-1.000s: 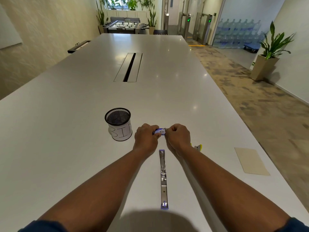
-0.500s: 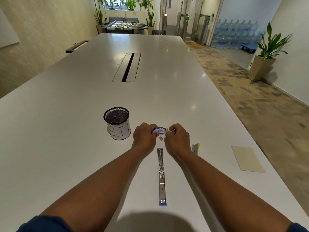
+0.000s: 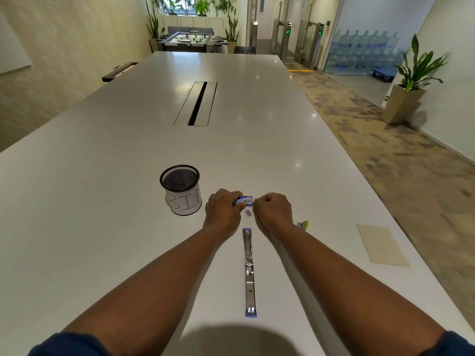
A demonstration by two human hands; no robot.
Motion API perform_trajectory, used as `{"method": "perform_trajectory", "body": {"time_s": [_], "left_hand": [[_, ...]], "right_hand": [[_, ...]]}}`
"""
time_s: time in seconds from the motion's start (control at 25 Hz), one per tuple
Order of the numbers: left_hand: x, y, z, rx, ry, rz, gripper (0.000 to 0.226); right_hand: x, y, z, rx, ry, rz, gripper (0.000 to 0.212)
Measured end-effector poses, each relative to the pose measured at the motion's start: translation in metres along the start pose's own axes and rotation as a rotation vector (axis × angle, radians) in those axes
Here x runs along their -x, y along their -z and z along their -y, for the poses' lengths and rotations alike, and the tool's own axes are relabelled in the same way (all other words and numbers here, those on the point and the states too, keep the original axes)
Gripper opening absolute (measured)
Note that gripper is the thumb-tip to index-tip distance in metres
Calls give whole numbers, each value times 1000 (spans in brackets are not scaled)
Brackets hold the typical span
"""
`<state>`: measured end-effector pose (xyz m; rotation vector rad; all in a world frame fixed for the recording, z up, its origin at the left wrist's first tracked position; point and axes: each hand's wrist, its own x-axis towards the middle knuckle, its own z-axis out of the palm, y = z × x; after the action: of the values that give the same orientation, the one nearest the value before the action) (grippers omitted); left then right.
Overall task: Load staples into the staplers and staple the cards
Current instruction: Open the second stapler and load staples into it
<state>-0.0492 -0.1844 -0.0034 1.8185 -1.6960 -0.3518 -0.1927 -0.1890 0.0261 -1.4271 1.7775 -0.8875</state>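
From the head view, not much has changed since a moment ago. Both hands stay close together on the white table [image 3: 102,201]. The left hand [image 3: 223,211] still has its fingers curled round the small blue staple box [image 3: 243,201]. The right hand [image 3: 273,211] is curled up too, touching the box's right end, but what it pinches is too small to see. A tiny grey bit [image 3: 248,213], maybe staples, lies on the table just under the box, as it did half a second ago but not a second ago.

The opened silver stapler [image 3: 248,271] lies flat between the two arms, pointing at the hands. A second stapler with a yellow part [image 3: 303,224] is mostly hidden behind the right wrist. The tan card [image 3: 381,244] lies well off to the right. The black mesh cup marked BIN [image 3: 182,191] stands just left of the left hand.
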Motion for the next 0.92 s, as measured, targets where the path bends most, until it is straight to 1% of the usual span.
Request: {"method": "perform_trajectory", "body": {"time_s": [0.28, 0.4, 0.56, 0.64, 0.72, 0.92], "left_hand": [[1, -1, 1, 16, -8, -23, 26], [2, -1, 0, 26, -2, -27, 26], [2, 1, 0, 12, -8, 7, 25], [2, 1, -1, 41, -2, 2, 28], [2, 2, -1, 66, 9, -3, 31], [2, 3, -1, 47, -12, 3, 29]], "right_hand": [[-1, -1, 5, 35, -28, -8, 12], [2, -1, 6, 46, 4, -1, 13], [5, 0, 3, 53, 53, 27, 17], [6, 0, 3, 58, 68, 38, 17], [6, 0, 3, 54, 71, 44, 17], [7, 0, 4, 51, 71, 53, 16]]}}
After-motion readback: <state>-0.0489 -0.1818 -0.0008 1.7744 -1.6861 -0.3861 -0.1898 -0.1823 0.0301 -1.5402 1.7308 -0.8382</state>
